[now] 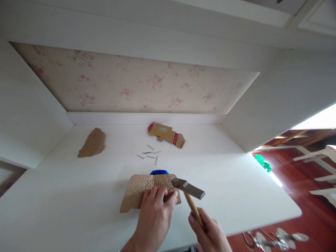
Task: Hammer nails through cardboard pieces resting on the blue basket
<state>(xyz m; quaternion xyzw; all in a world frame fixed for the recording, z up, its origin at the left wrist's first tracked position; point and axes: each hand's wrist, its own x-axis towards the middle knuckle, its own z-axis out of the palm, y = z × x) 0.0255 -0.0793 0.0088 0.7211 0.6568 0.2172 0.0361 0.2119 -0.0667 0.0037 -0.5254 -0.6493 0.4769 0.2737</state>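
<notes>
From where I stand, the person's left hand point(156, 214) is pressed down on a piece of punctured cardboard point(141, 182) near the front of the white desk point(223, 189). Its fingers are bent and bunched near the right end of the piece, with the thumb close to the forefinger; I can't tell whether anything is pinched between them. Rows of small dark holes run across the upper part of the cardboard, on both sides of a crease, and its lower left corner reaches out past the hand. A blue object point(159, 172) peeks out from behind its far edge, most of it hidden.

The right hand point(208, 229) has its fingers wrapped around the wooden handle of a hammer point(188, 188). The metal head is over the right end of the cardboard, just beside the left thumb; whether it touches, I can't make out.

Farther back on the desk lies a loose scatter of thin nails point(147, 152), pointing every which way. Behind them rests a torn cardboard strip point(166, 134) with red bands and a yellowish patch, and well off to the left sits a brown cardboard scrap point(92, 143) with a pitted surface. Flowered wallpaper point(157, 82) covers the wall behind.
</notes>
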